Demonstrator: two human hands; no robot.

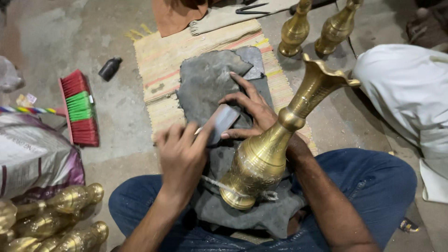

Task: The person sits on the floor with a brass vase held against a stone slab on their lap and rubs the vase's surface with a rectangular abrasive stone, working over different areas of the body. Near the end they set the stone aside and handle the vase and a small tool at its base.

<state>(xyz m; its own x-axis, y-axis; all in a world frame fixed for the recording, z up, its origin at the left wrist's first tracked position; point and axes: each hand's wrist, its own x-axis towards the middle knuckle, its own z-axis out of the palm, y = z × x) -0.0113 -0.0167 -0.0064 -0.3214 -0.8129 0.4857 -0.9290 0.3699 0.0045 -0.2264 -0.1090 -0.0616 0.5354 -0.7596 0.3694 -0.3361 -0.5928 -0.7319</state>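
- I see a brush [80, 110] with red and green bristles lying on the concrete floor [116, 116] at left — a small dark bottle [109, 68] just above it.
- Two brass vases [315, 29] stand upright at top right.
- More brass vases [51, 219] lie heaped at lower left, beside a printed sack [32, 156].
- Scissors [251, 8] rest on folded cloth [219, 17] at the top.
- A striped mat [161, 60] — frayed at its corner.

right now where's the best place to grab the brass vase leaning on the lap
Probably the narrow neck, just above the round collar, on the brass vase. It tilts up to the right with the neck bare, while both hands work left of it, so come from the right.
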